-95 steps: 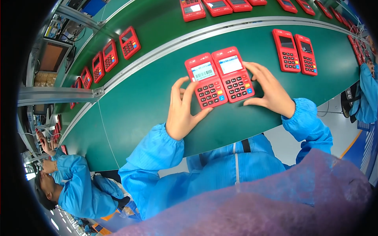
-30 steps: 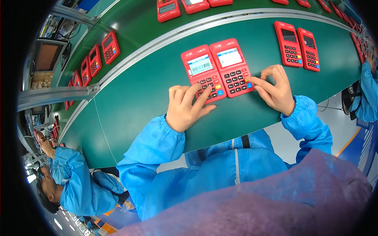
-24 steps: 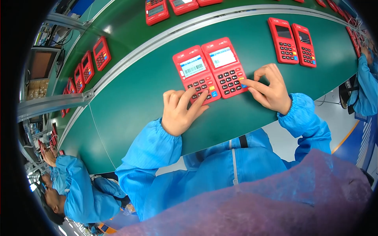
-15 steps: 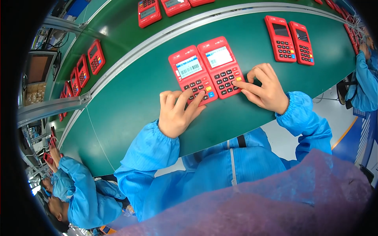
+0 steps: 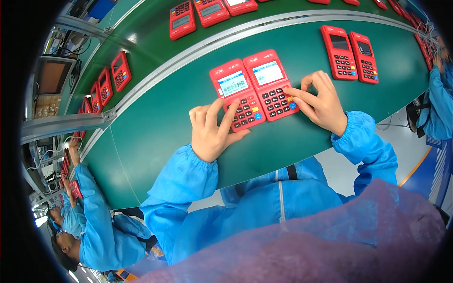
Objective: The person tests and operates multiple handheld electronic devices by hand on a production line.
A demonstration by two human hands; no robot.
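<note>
Two red card payment terminals lie side by side, face up, on the green table, with their screens lit. The left terminal point(image 5: 232, 86) shows a barcode, and my left hand point(image 5: 210, 133) reaches over its keypad with a fingertip at the upper left keys. That hand's fingers are apart and grip nothing. At the right terminal point(image 5: 267, 71), my right hand point(image 5: 322, 103) has its extended index finger on the upper right keys, with the thumb stretched below it. Nothing is held in the right hand either.
Another pair of red terminals point(image 5: 339, 55) lies at the right on the table point(image 5: 165, 122). Beyond a metal rail point(image 5: 179, 56), a green belt-like surface carries several more terminals point(image 5: 121, 73). A co-worker in blue point(image 5: 101, 221) sits at the left, another point(image 5: 441, 101) at the far right.
Both index fingers have shifted to higher keys on the two keypads. The whole view has moved slightly. At the left, the co-worker's arm has reached farther forward.
</note>
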